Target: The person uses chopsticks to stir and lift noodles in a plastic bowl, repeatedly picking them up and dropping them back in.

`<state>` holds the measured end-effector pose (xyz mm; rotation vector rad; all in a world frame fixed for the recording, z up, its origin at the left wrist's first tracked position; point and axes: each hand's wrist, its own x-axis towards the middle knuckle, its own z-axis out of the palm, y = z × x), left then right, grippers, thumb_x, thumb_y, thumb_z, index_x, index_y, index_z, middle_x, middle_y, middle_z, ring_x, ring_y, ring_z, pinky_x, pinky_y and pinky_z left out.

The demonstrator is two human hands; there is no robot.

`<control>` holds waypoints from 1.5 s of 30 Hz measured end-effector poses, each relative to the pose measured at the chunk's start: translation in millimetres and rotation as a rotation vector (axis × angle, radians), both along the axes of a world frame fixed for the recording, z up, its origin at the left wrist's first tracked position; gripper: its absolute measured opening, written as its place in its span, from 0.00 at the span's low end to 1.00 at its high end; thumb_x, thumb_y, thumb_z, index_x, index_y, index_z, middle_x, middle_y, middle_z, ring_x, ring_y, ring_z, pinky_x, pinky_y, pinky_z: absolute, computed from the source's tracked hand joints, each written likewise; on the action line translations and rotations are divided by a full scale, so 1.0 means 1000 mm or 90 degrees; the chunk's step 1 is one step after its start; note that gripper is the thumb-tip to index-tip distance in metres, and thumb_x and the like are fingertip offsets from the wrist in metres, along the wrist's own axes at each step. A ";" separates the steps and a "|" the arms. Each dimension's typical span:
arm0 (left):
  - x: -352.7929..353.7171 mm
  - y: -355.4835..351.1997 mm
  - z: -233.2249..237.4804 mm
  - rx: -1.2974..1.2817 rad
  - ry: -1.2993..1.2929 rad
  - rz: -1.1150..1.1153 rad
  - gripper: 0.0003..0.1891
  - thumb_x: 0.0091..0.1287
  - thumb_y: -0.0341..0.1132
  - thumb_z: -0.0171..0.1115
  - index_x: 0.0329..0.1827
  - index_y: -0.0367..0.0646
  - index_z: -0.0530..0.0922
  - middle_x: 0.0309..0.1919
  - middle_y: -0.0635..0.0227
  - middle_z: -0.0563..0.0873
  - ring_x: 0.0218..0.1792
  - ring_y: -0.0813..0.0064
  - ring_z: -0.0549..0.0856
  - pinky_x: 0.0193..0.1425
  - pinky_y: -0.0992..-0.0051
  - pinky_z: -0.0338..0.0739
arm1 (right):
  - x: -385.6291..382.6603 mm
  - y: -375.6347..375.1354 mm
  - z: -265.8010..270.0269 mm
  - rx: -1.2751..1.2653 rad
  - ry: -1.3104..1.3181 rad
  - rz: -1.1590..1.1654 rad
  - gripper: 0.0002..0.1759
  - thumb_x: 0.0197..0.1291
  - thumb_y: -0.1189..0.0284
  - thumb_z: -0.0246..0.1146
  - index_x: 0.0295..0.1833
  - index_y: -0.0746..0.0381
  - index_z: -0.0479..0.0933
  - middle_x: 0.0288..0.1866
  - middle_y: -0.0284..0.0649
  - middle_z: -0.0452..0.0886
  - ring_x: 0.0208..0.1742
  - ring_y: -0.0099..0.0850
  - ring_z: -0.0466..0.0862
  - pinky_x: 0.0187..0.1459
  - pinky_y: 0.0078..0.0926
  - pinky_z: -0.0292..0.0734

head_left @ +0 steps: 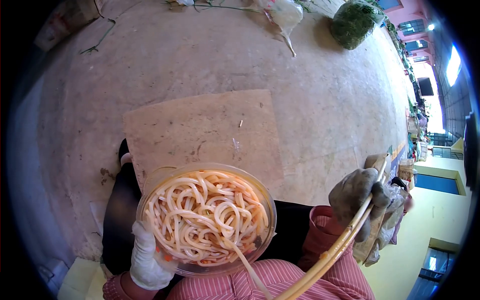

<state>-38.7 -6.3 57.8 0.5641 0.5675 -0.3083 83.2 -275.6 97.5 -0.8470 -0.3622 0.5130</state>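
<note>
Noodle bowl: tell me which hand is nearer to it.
Left. The left hand grips the noodle bowl at its lower left rim; the right hand is off to its right, clear of it, holding chopsticks.

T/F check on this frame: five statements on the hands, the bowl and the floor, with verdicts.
1. The left hand holds the bowl, which is full of noodles. True.
2. The right hand is empty. False: it grips chopsticks.
3. Both hands wear gloves. True.
4. The bowl stands on the cardboard sheet. False: it is held up in the hand, and the sheet lies on the floor beyond.
5. A bag of greens lies on the floor. True.
</note>
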 end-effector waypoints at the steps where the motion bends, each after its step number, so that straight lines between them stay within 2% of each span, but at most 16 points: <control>1: -0.001 0.001 0.000 -0.013 0.012 0.004 0.43 0.56 0.63 0.50 0.66 0.43 0.50 0.61 0.59 0.63 0.59 0.62 0.68 0.60 0.60 0.68 | -0.007 0.002 -0.001 0.120 0.095 -0.066 0.16 0.56 0.76 0.44 0.31 0.82 0.69 0.14 0.55 0.73 0.12 0.33 0.77 0.12 0.20 0.73; 11: 0.001 -0.001 0.001 0.007 -0.015 -0.012 0.40 0.58 0.64 0.45 0.66 0.43 0.52 0.61 0.58 0.63 0.60 0.61 0.67 0.61 0.61 0.66 | -0.009 0.010 0.007 0.053 0.093 -0.046 0.15 0.52 0.72 0.48 0.21 0.72 0.69 0.11 0.45 0.72 0.08 0.26 0.70 0.09 0.17 0.65; 13: 0.006 -0.003 0.004 0.003 0.000 0.000 0.44 0.55 0.64 0.50 0.66 0.42 0.50 0.61 0.57 0.62 0.60 0.62 0.67 0.61 0.61 0.67 | -0.009 0.016 0.010 -0.020 0.076 -0.152 0.19 0.63 0.66 0.46 0.22 0.65 0.69 0.06 0.35 0.69 0.05 0.21 0.67 0.05 0.14 0.58; 17: 0.009 -0.006 0.005 0.018 -0.027 0.004 0.43 0.55 0.63 0.51 0.66 0.42 0.50 0.61 0.58 0.62 0.60 0.62 0.67 0.61 0.61 0.67 | 0.003 -0.001 -0.001 -0.105 0.018 -0.177 0.19 0.63 0.65 0.44 0.20 0.61 0.66 0.04 0.32 0.64 0.02 0.20 0.58 0.06 0.15 0.48; 20: 0.010 -0.008 0.006 0.045 -0.052 -0.006 0.40 0.59 0.63 0.44 0.66 0.43 0.52 0.61 0.58 0.63 0.60 0.62 0.67 0.61 0.61 0.66 | 0.004 -0.008 -0.008 -0.049 0.048 -0.200 0.12 0.57 0.73 0.45 0.25 0.69 0.66 0.14 0.38 0.67 0.09 0.19 0.63 0.10 0.13 0.56; 21: 0.011 -0.008 0.008 0.039 -0.054 -0.001 0.40 0.59 0.63 0.44 0.66 0.42 0.52 0.61 0.58 0.63 0.60 0.62 0.67 0.61 0.61 0.66 | -0.008 -0.023 -0.024 -0.323 -0.008 -0.478 0.11 0.57 0.75 0.46 0.25 0.70 0.66 0.17 0.42 0.69 0.12 0.19 0.66 0.12 0.12 0.60; 22: 0.012 -0.009 0.009 0.033 -0.059 0.004 0.40 0.59 0.63 0.44 0.66 0.42 0.52 0.61 0.58 0.63 0.59 0.62 0.67 0.61 0.61 0.66 | -0.011 -0.003 -0.013 -0.190 0.029 -0.422 0.11 0.56 0.75 0.48 0.27 0.72 0.69 0.17 0.43 0.69 0.15 0.21 0.68 0.15 0.11 0.63; 24: 0.008 -0.005 0.004 0.022 -0.034 0.011 0.41 0.57 0.62 0.48 0.66 0.42 0.51 0.61 0.58 0.63 0.60 0.62 0.67 0.61 0.62 0.67 | -0.015 0.011 -0.019 -0.339 -0.306 -0.472 0.12 0.56 0.72 0.50 0.36 0.72 0.71 0.18 0.43 0.70 0.15 0.21 0.70 0.16 0.11 0.65; 25: 0.006 -0.004 0.002 0.010 -0.008 0.020 0.43 0.55 0.62 0.52 0.66 0.42 0.50 0.61 0.59 0.63 0.60 0.63 0.67 0.61 0.62 0.67 | -0.013 0.007 -0.015 -0.340 -0.306 -0.473 0.12 0.56 0.72 0.50 0.36 0.72 0.71 0.18 0.43 0.70 0.15 0.21 0.70 0.16 0.11 0.65; 28: 0.004 -0.006 0.001 0.036 -0.027 0.015 0.39 0.60 0.62 0.44 0.65 0.42 0.53 0.60 0.57 0.64 0.59 0.61 0.68 0.60 0.62 0.68 | -0.005 -0.005 -0.007 -0.106 -0.023 -0.091 0.15 0.58 0.68 0.52 0.47 0.66 0.70 0.19 0.42 0.72 0.16 0.20 0.71 0.16 0.11 0.67; 32: 0.006 -0.008 0.000 0.054 -0.039 0.029 0.38 0.60 0.62 0.44 0.65 0.42 0.53 0.59 0.58 0.65 0.58 0.62 0.69 0.59 0.62 0.69 | -0.001 0.005 -0.015 -0.458 -0.652 -0.381 0.18 0.58 0.66 0.56 0.51 0.63 0.68 0.22 0.41 0.74 0.17 0.21 0.73 0.16 0.14 0.69; 34: 0.005 -0.008 0.003 0.040 -0.018 0.045 0.37 0.61 0.61 0.44 0.65 0.42 0.54 0.58 0.59 0.66 0.57 0.63 0.70 0.58 0.64 0.70 | -0.006 0.014 -0.016 -0.437 -0.556 -0.436 0.09 0.60 0.79 0.44 0.42 0.65 0.69 0.24 0.43 0.69 0.22 0.19 0.67 0.21 0.11 0.65; 35: 0.006 -0.008 0.005 0.040 -0.022 0.042 0.37 0.61 0.61 0.44 0.65 0.42 0.54 0.58 0.59 0.66 0.57 0.63 0.70 0.58 0.64 0.70 | -0.009 0.001 -0.001 -0.396 -0.297 -0.242 0.13 0.60 0.78 0.45 0.48 0.62 0.70 0.24 0.45 0.70 0.20 0.22 0.68 0.19 0.13 0.66; 36: 0.007 -0.009 0.005 0.037 -0.030 0.045 0.37 0.61 0.61 0.44 0.64 0.42 0.54 0.58 0.60 0.66 0.57 0.64 0.70 0.58 0.64 0.70 | -0.007 0.004 -0.010 -0.434 -0.475 -0.345 0.12 0.59 0.77 0.47 0.46 0.67 0.72 0.24 0.49 0.72 0.17 0.24 0.71 0.17 0.15 0.67; 40: 0.008 -0.007 0.002 0.044 -0.072 0.025 0.39 0.60 0.61 0.46 0.65 0.41 0.52 0.60 0.58 0.64 0.59 0.63 0.68 0.60 0.63 0.67 | -0.021 0.033 0.028 -0.389 0.090 -0.249 0.12 0.56 0.76 0.52 0.37 0.76 0.74 0.21 0.47 0.79 0.16 0.26 0.78 0.17 0.15 0.74; 45: 0.011 -0.010 0.000 0.028 -0.094 0.051 0.36 0.62 0.59 0.44 0.65 0.42 0.53 0.60 0.59 0.64 0.59 0.64 0.68 0.61 0.64 0.66 | -0.023 0.038 0.035 -0.493 -0.088 -0.092 0.15 0.50 0.76 0.51 0.35 0.80 0.73 0.21 0.53 0.78 0.14 0.30 0.79 0.16 0.17 0.74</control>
